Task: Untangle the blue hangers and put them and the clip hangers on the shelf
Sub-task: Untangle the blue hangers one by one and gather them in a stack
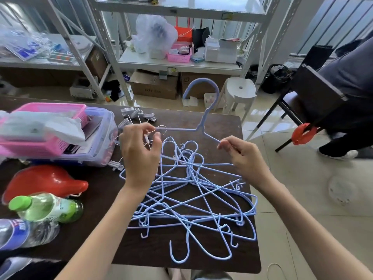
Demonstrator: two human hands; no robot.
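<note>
A tangled heap of blue hangers (193, 195) lies on the dark table (232, 259). One blue hanger (203, 110) is lifted above the heap, hook pointing up. My left hand (139, 156) pinches its left arm and my right hand (246, 158) pinches its right arm. Several white clip hangers (137, 115) lie at the table's far edge, behind my left hand. The white metal shelf (181, 63) stands beyond the table.
To the left sit a pink basket (48, 126) in a clear box, a red scoop (44, 182) and plastic bottles (46, 209). A white stool (240, 91) and cardboard boxes stand by the shelf. A person's leg and a chair (314, 93) are at right.
</note>
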